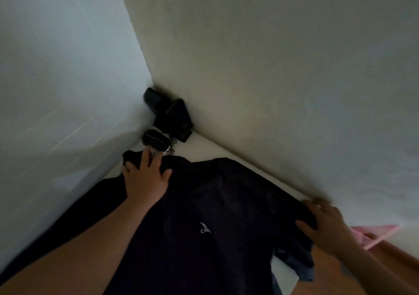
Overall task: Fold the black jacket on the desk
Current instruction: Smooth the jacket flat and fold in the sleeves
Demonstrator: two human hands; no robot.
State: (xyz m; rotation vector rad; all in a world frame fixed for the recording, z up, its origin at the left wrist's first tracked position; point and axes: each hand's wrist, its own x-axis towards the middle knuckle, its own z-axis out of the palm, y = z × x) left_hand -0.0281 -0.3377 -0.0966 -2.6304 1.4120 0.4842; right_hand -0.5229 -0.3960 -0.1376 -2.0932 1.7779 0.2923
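The black jacket (pixel 210 204) lies spread over a white desk (pixel 204 146) in a room corner, a small white logo showing on its chest. My left hand (pixel 145 179) rests flat on the jacket's far left part, fingers spread, near the collar. My right hand (pixel 326 222) lies on the jacket's right edge close to the wall, fingers curled over the fabric. Part of the jacket hangs off the desk's right side.
Several black objects (pixel 170 115) with a cable sit in the desk's far corner, just beyond my left hand. Walls close in on the left and behind. A pink item (pixel 371 233) lies at the right, above a wooden floor (pixel 328 279).
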